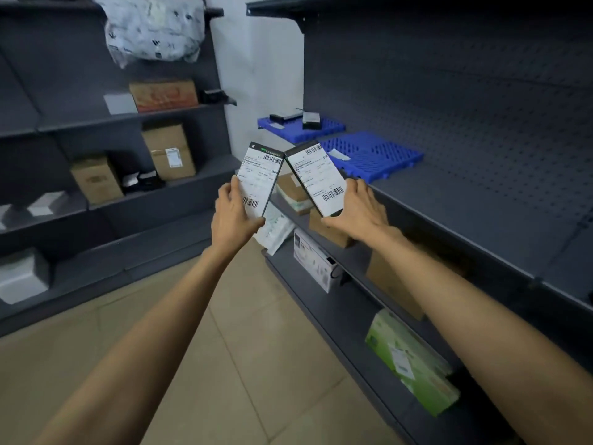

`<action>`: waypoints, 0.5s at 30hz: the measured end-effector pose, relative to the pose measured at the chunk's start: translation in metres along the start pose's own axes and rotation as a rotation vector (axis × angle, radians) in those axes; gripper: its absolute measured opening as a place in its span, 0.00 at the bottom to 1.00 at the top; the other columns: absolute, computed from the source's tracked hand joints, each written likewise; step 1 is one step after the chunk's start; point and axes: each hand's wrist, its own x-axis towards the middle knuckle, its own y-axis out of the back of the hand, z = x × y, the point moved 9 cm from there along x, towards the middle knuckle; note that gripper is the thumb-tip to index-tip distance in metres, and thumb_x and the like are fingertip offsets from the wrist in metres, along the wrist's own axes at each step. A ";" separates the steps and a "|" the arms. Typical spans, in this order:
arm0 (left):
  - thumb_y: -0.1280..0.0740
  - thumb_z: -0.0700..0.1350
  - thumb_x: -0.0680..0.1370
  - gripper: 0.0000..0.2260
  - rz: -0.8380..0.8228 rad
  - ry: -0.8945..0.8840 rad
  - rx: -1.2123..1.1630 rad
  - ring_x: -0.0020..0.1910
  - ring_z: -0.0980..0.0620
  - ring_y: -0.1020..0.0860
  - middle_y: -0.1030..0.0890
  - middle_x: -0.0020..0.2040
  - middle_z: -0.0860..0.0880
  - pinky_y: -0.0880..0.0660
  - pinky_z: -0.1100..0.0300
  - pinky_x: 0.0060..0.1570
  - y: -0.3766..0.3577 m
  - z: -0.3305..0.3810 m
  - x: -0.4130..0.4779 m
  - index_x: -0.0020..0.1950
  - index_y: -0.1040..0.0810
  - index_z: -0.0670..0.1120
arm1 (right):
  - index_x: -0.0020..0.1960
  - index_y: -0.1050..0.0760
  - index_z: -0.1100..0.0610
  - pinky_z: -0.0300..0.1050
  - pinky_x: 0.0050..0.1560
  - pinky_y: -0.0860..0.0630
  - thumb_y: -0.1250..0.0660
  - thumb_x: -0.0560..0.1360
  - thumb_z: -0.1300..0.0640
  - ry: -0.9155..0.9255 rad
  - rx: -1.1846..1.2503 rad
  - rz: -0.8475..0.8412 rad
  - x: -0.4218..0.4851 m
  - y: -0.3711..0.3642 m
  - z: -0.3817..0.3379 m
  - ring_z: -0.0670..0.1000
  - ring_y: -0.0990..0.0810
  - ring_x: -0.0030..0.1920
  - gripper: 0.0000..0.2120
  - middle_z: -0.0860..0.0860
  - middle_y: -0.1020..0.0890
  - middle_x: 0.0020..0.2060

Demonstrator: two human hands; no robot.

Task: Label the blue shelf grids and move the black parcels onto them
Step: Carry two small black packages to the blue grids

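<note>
My left hand (pixel 231 216) grips a flat black parcel (pixel 261 178) with a white barcode label facing me. A second flat black parcel (pixel 316 178), also labelled, is held by my right hand (pixel 359 211). The two parcels' top corners touch in mid-air, in front of the right-hand shelf. Behind them two blue shelf grids lie on that shelf. The far grid (pixel 300 130) carries two black parcels (pixel 311 120) and a white label. Only a small white label (pixel 338 154) lies on the near grid (pixel 373 155).
Grey shelving (pixel 481 175) runs along the right, with cardboard boxes (pixel 394 284) and a green packet (pixel 414 361) on lower levels. The left shelving (pixel 106 120) holds brown boxes, white boxes and a white plastic bag (pixel 154 27). Beige tiled floor (pixel 250 348) lies between.
</note>
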 end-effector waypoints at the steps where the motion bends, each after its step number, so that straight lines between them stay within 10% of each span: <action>1: 0.24 0.48 0.69 0.48 0.000 -0.004 0.003 0.71 0.42 0.37 0.42 0.75 0.44 0.29 0.44 0.60 -0.001 -0.004 0.016 0.80 0.52 0.46 | 0.70 0.40 0.59 0.55 0.53 0.25 0.24 0.63 0.38 -0.002 0.003 0.002 0.017 0.000 -0.003 0.59 0.31 0.65 0.45 0.57 0.33 0.65; 15: 0.27 0.49 0.68 0.43 0.018 -0.043 0.047 0.68 0.41 0.35 0.39 0.72 0.44 0.28 0.46 0.55 -0.088 -0.042 0.285 0.77 0.48 0.48 | 0.70 0.39 0.61 0.50 0.46 0.33 0.25 0.66 0.39 -0.043 0.031 0.048 0.296 -0.053 -0.004 0.60 0.30 0.65 0.44 0.58 0.33 0.66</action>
